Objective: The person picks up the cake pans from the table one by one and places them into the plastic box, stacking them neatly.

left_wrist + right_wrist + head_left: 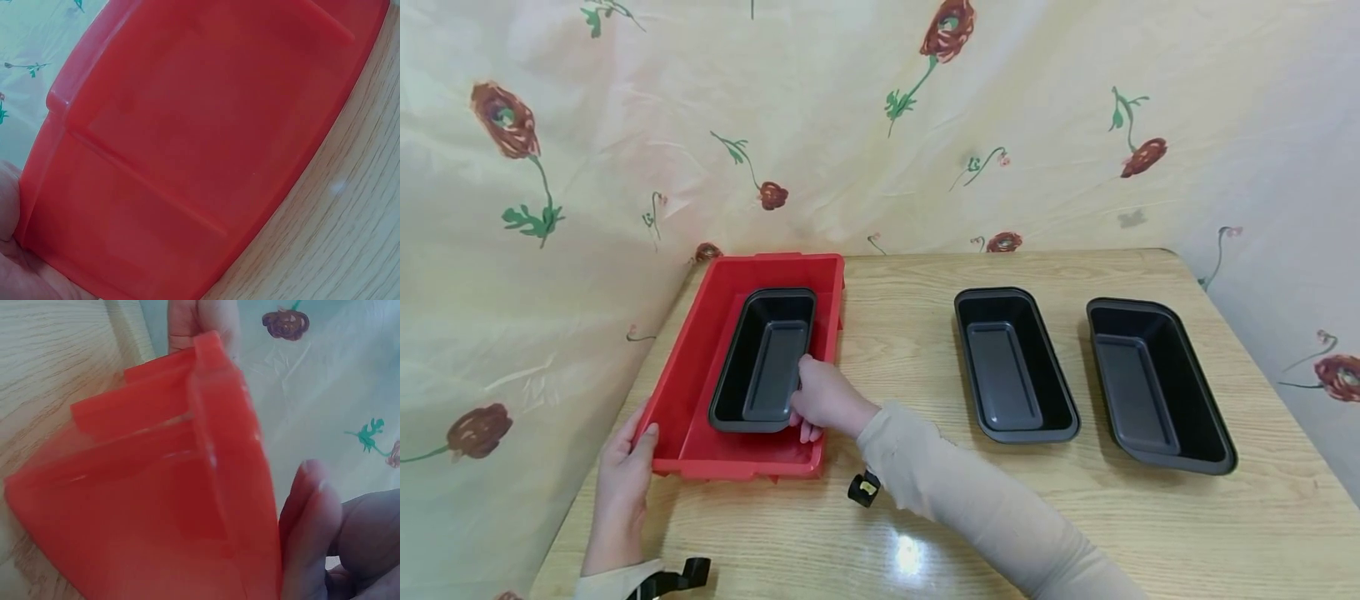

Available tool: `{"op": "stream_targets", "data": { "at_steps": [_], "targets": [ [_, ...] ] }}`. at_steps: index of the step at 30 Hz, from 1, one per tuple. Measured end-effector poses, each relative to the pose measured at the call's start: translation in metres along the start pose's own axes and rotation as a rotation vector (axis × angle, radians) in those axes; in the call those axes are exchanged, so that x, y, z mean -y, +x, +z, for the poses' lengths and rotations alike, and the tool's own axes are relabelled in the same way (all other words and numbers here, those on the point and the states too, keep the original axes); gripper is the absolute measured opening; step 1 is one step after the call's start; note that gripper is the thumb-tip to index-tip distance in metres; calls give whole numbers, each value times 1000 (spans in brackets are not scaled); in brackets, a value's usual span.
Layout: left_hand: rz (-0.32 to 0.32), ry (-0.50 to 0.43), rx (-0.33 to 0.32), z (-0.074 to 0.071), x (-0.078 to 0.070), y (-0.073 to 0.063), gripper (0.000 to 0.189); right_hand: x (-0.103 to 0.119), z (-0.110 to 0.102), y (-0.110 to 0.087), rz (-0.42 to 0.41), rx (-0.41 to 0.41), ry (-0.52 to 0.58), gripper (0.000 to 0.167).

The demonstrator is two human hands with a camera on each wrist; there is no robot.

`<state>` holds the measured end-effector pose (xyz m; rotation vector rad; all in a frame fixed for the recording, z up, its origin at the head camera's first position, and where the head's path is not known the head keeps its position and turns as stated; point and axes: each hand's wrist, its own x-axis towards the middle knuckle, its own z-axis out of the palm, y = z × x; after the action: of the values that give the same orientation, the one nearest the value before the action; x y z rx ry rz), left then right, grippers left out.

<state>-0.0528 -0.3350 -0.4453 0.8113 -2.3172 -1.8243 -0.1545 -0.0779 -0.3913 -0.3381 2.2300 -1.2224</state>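
A black loaf pan sits inside the red plastic bin on the left of the table. With curled fingers my right hand reaches over the bin's right wall and pinches the pan's right rim near its front corner. In the right wrist view the bin's wall hides the pan, and bent fingers show behind it. My left hand grips the bin's front left corner, thumb along the edge; part of that hand also appears in the left wrist view beside the bin wall.
Two more black loaf pans stand to the right, one nearer the middle and one further right. The wooden table meets a flower-patterned sheet behind and at the sides. Black wrist-camera mounts show by both sleeves.
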Motion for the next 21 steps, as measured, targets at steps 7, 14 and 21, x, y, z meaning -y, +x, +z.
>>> {"op": "stream_targets", "data": {
  "at_steps": [7, 14, 21],
  "targets": [
    [-9, -18, -6, 2, -1, 0, 57, -13, -3, -17, -190, -37, 84, 70],
    [-16, -19, -22, 2, 0, 0, 57, -26, -8, -36, -428, -124, 14, 54],
    [-16, -19, -19, 3, 0, 0, 58, -39, -19, -55, -590, -218, -127, 42]
  ]
}}
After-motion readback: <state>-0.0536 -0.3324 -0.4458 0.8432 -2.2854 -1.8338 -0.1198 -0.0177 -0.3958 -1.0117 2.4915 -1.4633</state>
